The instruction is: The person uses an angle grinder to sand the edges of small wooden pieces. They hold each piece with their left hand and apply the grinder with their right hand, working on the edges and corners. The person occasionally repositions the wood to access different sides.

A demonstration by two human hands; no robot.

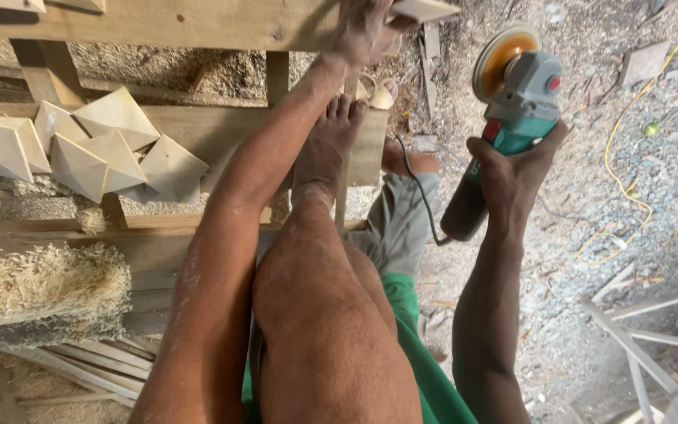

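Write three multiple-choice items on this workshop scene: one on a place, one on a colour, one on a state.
1. Where do the pale carved wooden blocks lie?
A. on the wooden frame at the left
B. on the gravel at the right
C. in the right hand

2. What colour is the body of the angle grinder?
A. red
B. teal and grey
C. yellow

3. How is the grinder held?
A. lying on the ground
B. gripped in the right hand, disc up and clear of the wood
C. pressed against the plank

Answers: 1 A, they sit in a cluster on the wooden frame. 2 B, teal handle with a grey head. 3 B, the fingers wrap the handle, while the left hand rests on the top plank.
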